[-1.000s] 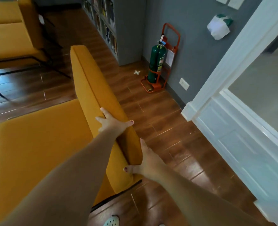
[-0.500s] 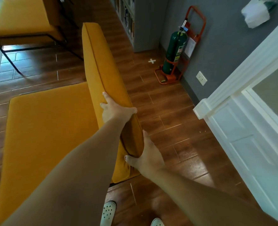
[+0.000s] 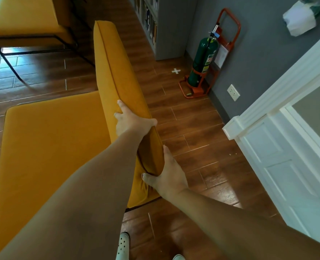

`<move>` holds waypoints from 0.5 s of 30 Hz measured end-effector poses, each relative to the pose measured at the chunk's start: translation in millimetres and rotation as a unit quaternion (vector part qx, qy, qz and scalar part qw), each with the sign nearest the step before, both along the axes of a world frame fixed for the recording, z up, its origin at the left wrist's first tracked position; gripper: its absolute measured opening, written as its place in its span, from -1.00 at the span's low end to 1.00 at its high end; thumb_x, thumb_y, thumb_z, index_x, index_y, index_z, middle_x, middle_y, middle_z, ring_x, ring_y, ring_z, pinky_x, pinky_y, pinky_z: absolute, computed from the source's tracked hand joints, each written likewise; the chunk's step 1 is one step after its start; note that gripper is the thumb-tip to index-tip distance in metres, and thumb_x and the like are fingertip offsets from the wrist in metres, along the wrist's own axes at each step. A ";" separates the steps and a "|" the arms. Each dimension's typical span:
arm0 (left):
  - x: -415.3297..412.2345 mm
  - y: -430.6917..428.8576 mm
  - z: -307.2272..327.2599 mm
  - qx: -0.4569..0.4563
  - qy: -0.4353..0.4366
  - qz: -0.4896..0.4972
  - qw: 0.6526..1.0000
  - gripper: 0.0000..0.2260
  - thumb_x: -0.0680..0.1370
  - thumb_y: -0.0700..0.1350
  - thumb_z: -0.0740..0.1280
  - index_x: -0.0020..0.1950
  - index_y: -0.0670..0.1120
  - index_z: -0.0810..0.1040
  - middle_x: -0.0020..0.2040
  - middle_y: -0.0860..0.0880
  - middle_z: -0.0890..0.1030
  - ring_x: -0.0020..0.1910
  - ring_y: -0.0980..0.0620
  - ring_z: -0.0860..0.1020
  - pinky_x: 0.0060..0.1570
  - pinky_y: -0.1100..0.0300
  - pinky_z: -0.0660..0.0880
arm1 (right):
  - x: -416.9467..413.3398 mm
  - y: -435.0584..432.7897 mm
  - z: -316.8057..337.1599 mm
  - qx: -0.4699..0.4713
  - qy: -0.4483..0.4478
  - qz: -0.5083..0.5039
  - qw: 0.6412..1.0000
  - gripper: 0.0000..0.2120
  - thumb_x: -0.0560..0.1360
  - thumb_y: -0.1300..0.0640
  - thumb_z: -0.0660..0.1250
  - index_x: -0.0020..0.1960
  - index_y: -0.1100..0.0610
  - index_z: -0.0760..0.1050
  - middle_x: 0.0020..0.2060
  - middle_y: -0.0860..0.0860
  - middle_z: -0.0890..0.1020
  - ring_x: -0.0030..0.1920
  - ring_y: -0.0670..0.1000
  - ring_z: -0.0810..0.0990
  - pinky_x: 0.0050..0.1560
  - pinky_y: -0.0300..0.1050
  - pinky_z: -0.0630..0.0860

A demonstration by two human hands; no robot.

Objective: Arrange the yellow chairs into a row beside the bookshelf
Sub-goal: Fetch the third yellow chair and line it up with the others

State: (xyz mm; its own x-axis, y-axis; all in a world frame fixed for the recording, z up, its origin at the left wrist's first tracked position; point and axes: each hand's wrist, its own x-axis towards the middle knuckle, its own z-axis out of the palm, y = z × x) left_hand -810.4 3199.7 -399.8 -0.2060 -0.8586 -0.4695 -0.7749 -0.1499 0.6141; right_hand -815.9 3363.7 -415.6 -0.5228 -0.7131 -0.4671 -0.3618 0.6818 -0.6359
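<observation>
Head view: both hands on near chair (image 3: 48, 147) backrest (image 3: 117, 76). Left hand (image 3: 131, 122) clamped over top edge of backrest, fingers (image 3: 120, 106) wrapped onto seat side, thumb on rear side. Right hand (image 3: 166, 177) gripping near end of backrest, palm flat against rear face, thumb hooked under corner; fingers mostly hidden behind cushion. Both arms extended from lower frame.

Chair: yellow upholstery, wide seat at left, backrest running away toward bookshelf (image 3: 161, 27). Sits on wood floor (image 3: 193, 128), clear gap between backrest and bookshelf. Second chair (image 3: 24, 17) at top left, yellow, black metal frame, well apart from near chair, left of bookshelf.

Bookshelf grey, against grey wall, books on shelves. Extinguisher (image 3: 204, 59), green, in orange stand just right of bookshelf. White cross mark (image 3: 176, 71) on floor between bookshelf corner and extinguisher stand. Wall outlet (image 3: 233, 92) right of stand. White door frame (image 3: 279, 102) at right. White shoes (image 3: 123, 246) at bottom edge, near chair's rear corner.
</observation>
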 end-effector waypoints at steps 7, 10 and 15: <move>0.1 -39.5 -2.0 -0.011 -0.017 -0.006 1.000 0.11 0.35 0.15 0.53 0.56 0.03 -0.25 0.52 -0.20 0.12 0.39 -0.27 0.31 0.27 -0.11 0.38 | 1.3 -37.3 0.4 -0.007 0.006 0.006 1.000 -0.03 0.41 -0.17 0.41 0.57 0.00 -0.15 0.51 -0.01 0.18 0.45 0.04 0.27 0.34 -0.09 0.32; 1.0 -58.1 -0.9 -0.021 -0.039 0.000 0.999 0.12 0.34 0.16 0.52 0.56 0.06 -0.27 0.52 -0.16 0.12 0.35 -0.25 0.37 0.13 -0.07 0.45 | 3.3 -58.0 0.3 -0.014 0.011 0.007 1.000 -0.02 0.41 -0.17 0.41 0.57 0.00 -0.14 0.51 -0.01 0.19 0.46 0.04 0.26 0.35 -0.08 0.31; 3.7 -98.7 -2.2 -0.026 -0.051 0.005 0.998 0.12 0.34 0.17 0.52 0.57 0.06 -0.26 0.52 -0.15 0.12 0.37 -0.27 0.35 0.17 -0.11 0.44 | 8.2 -96.3 0.2 -0.027 0.019 0.006 0.999 -0.03 0.41 -0.17 0.41 0.57 0.00 -0.14 0.52 -0.02 0.17 0.46 0.04 0.26 0.35 -0.07 0.31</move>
State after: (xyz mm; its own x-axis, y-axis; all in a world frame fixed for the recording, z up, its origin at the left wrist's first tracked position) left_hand -806.6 3101.0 -402.0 -0.1513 -0.8839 -0.4425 -0.8328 -0.1272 0.5388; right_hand -807.7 3267.4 -415.4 -0.5305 -0.7434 -0.4073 -0.3943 0.6417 -0.6578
